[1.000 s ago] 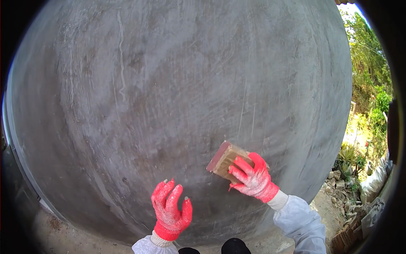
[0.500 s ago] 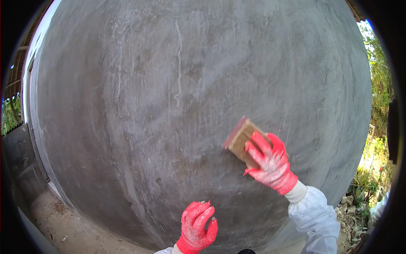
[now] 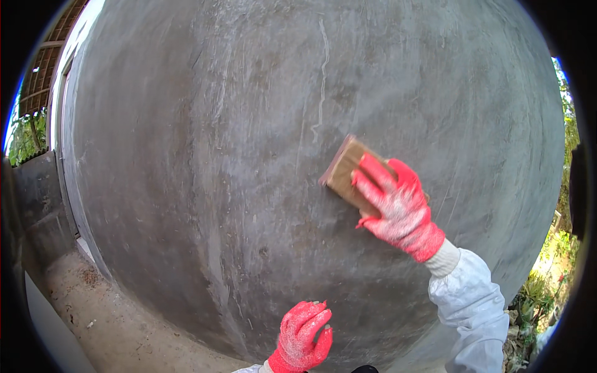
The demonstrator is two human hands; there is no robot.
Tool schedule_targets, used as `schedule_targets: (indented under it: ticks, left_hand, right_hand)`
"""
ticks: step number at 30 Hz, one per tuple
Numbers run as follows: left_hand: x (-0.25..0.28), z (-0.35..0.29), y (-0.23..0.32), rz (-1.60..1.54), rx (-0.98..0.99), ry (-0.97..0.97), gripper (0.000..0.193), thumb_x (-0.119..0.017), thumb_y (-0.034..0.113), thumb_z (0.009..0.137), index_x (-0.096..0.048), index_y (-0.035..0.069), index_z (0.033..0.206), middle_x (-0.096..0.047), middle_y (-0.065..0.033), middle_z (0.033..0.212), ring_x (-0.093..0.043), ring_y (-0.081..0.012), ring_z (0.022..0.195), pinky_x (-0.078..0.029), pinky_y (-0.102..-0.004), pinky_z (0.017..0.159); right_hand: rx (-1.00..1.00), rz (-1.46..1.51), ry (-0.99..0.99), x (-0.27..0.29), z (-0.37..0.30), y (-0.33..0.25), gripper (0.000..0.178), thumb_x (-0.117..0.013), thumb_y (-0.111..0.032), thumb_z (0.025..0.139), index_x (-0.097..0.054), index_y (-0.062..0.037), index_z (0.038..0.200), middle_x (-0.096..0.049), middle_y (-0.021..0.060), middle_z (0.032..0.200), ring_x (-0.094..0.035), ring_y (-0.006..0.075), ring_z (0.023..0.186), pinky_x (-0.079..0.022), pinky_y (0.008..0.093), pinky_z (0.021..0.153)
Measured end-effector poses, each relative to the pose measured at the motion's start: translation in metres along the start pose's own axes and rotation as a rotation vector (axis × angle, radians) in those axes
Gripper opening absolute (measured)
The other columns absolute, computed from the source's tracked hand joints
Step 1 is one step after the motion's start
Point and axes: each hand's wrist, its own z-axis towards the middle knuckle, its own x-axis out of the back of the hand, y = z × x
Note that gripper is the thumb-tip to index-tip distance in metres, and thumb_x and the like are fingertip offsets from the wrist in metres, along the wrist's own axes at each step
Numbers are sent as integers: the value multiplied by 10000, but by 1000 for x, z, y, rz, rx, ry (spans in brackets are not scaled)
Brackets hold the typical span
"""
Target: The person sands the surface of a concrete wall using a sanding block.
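A grey cement-plastered wall fills most of the view, with a pale wavy streak running down its upper middle. My right hand, in a dusty red-coated glove, grips a wooden sanding block from above. The block is tilted, and its reddish abrasive side faces the wall just below and right of the streak. Lower down, my left hand wears a matching glove. Its fingers are loosely bent and apart, holding nothing, with worn fingertips showing; whether it touches the wall I cannot tell.
Dusty ground lies along the wall's foot at lower left, beside a low dark wall. A roof with wooden slats shows at upper left. Plants and stones edge the right side.
My right hand has slid the sanding block up and leftward over the wall, nearer the pale streak. The view has turned left. My left hand keeps its loose bend low in the picture.
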Motion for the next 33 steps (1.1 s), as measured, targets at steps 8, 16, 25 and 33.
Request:
schedule_targets:
  ticks: [8, 16, 25, 33]
  left_hand:
    - [4, -13, -2, -21, 33, -41, 513, -681, -42, 698, -609, 46, 1198, -614, -141, 1232, -577, -354, 1136, -473, -459, 972]
    - [21, -20, -9, 29, 76, 20, 527, -695, -31, 700, -607, 41, 1214, -616, -146, 1240, -582, -354, 1125, -471, -456, 977]
    - [31, -35, -6, 17, 122, 11, 529, -702, -26, 709, -608, 45, 1225, -619, -148, 1256, -574, -346, 1141, -464, -451, 992]
    - [42, -40, -5, 30, 195, 45, 520, -700, -26, 735, -597, 34, 1241, -610, -161, 1272, -569, -353, 1155, -459, -443, 999]
  right_hand:
    - [-40, -110, 263, 20, 100, 40, 807, -807, -385, 685, -522, -188, 1414, -406, 4, 1539, -548, 336, 1159, -429, 478, 1042]
    - [335, -48, -159, -59, 47, -92, 925, -756, -491, 726, -381, -227, 1529, -323, 2, 1595, -429, 362, 1301, -352, 495, 1127]
    - [-133, -153, 295, -5, 200, -9, 802, -740, -467, 753, -483, -175, 1454, -416, 7, 1539, -516, 318, 1186, -442, 457, 1007]
    - [593, -113, -272, -122, 29, -185, 896, -719, -487, 747, -389, -202, 1530, -401, 52, 1518, -456, 361, 1249, -365, 507, 1103]
